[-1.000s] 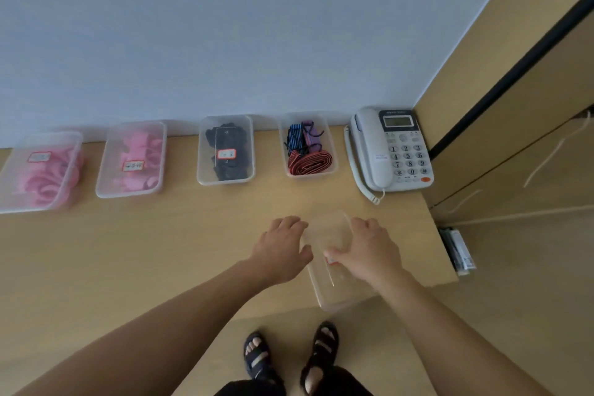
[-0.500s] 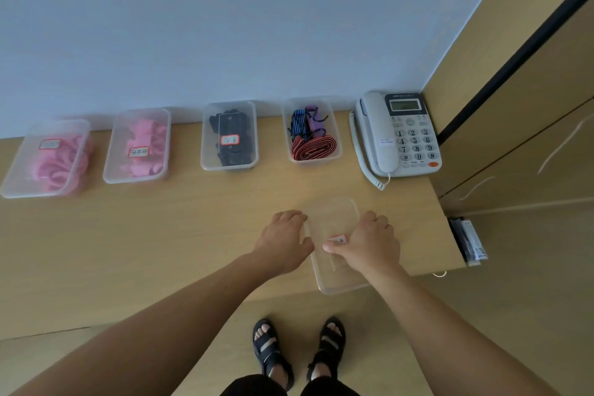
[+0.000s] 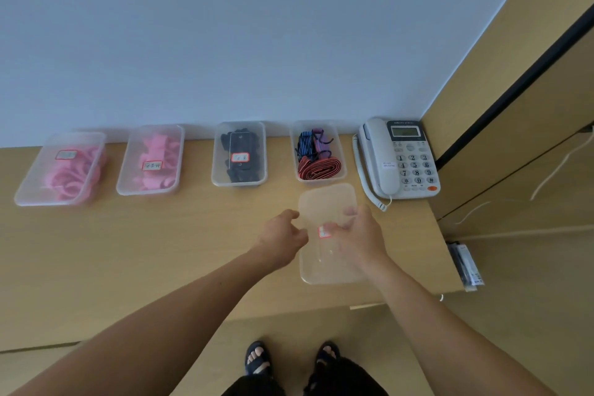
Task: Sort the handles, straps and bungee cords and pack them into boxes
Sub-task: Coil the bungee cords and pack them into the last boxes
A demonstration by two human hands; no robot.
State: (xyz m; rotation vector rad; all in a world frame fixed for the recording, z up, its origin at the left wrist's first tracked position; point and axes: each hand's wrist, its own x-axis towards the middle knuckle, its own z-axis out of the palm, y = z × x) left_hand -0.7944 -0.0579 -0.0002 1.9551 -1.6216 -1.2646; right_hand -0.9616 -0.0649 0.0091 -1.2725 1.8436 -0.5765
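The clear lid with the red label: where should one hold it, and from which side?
Grip the clear lid by its two long rims, left hand from the left, right hand from the right. It is flat, thin and wide; a two-sided grip likely keeps it level.

The scene was recorded through a single wide-angle view, worn on the person's head and directed forward and steeply down. The desk (image 3: 128,251) was looked upon from above its near edge. The wall (image 3: 225,26) filled the far upper half, and the floor (image 3: 514,331) and feet (image 3: 257,360) were caught at the near bottom. The forearms were seen entering from the near corners. The left hand (image 3: 279,235) and right hand (image 3: 360,235) were framed close, at centre, on a clear lid (image 3: 324,202).
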